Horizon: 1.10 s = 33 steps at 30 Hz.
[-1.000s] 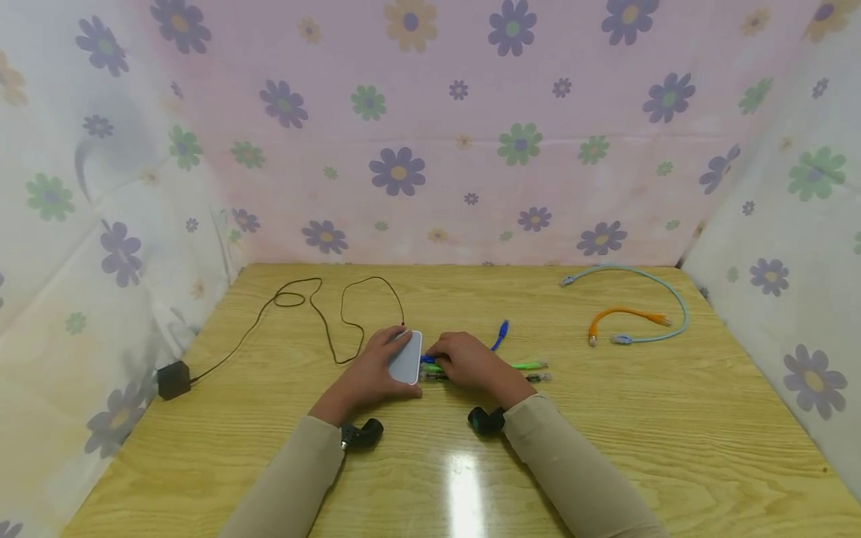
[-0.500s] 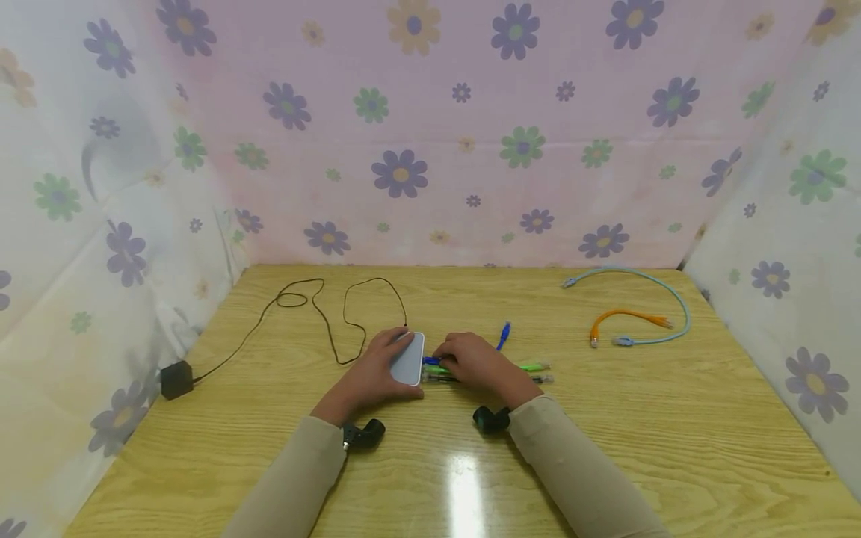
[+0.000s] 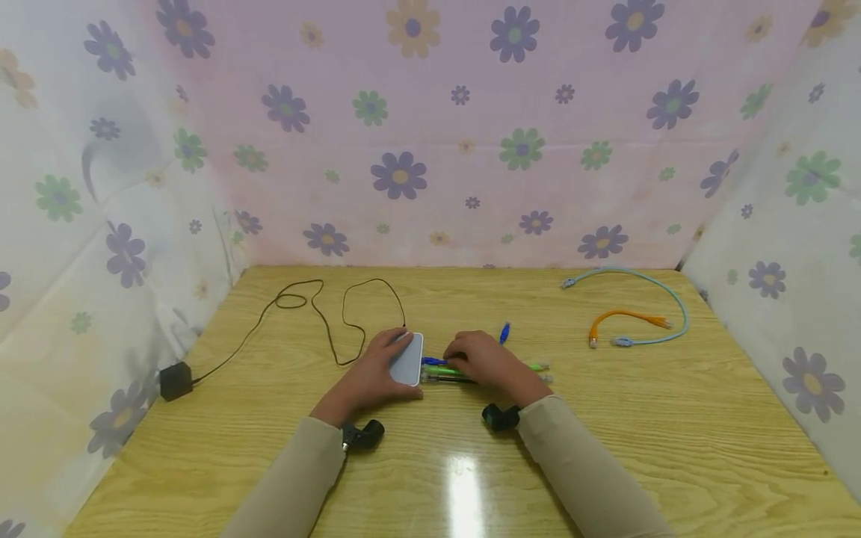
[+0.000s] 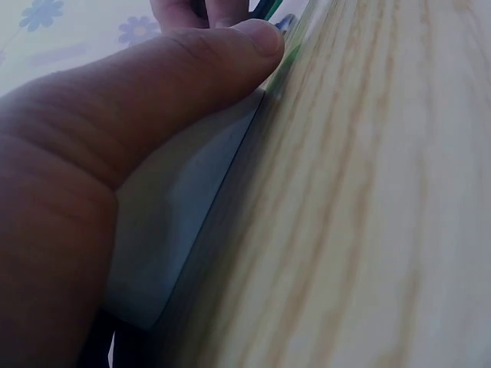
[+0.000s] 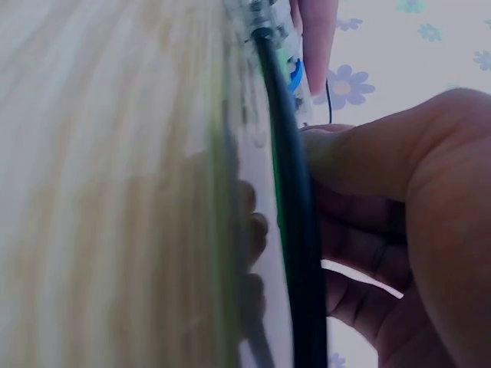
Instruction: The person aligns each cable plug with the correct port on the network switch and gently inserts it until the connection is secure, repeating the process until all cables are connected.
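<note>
My left hand [image 3: 371,371] grips a flat white box [image 3: 408,365], thumb along its near edge and fingers over the far one; the left wrist view shows the thumb pressed to the box's side [image 4: 192,192]. A blue network cable [image 3: 433,362] runs from the box's right side to the curled fingertips of my right hand [image 3: 486,361], which pinch it. Its other plug [image 3: 505,333] lies beyond that hand. A green network cable [image 3: 542,367] and a black one [image 3: 451,379] pass under the right hand, with ends at the box. The right wrist view has the black cable [image 5: 295,230] crossing before the fingers.
A thin black cord [image 3: 327,329] leads from the box's far side to a black power adapter [image 3: 176,381] at the left. Light blue [image 3: 675,295] and orange [image 3: 622,311] network cables lie at the back right. Flowered cloth [image 3: 430,149] surrounds the wooden table [image 3: 673,418].
The right hand has slid a little to the right, away from the box, uncovering more of the blue cable near the plug. The left hand and box have stayed put.
</note>
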Available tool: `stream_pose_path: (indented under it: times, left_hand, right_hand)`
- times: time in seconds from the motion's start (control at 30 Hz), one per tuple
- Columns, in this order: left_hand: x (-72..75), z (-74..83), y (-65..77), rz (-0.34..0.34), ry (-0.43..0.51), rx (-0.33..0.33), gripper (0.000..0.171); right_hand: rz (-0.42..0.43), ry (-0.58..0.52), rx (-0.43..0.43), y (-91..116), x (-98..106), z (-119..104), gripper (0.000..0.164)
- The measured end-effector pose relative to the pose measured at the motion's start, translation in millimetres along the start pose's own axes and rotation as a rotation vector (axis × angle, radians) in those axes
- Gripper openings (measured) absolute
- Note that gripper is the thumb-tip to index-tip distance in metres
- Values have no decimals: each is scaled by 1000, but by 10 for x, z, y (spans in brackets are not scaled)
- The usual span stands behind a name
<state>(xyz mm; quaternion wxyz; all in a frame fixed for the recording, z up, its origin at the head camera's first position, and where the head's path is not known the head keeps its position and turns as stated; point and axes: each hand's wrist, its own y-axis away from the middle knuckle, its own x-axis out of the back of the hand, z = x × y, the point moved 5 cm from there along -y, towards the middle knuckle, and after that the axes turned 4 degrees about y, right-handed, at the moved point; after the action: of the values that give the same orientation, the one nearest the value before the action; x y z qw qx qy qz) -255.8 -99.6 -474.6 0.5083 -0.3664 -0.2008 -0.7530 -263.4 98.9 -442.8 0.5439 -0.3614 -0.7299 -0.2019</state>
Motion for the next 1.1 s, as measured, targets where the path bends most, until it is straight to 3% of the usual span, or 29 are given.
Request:
stream_pose_path:
  times: [0.4, 1.1]
  left_hand:
    - [14, 20, 11, 10, 0, -19, 109]
    - [31, 62, 17, -4, -17, -38, 108]
  right_hand:
    - [111, 33, -10, 212, 93, 156, 18]
    - [214, 46, -52, 435, 282, 515, 17]
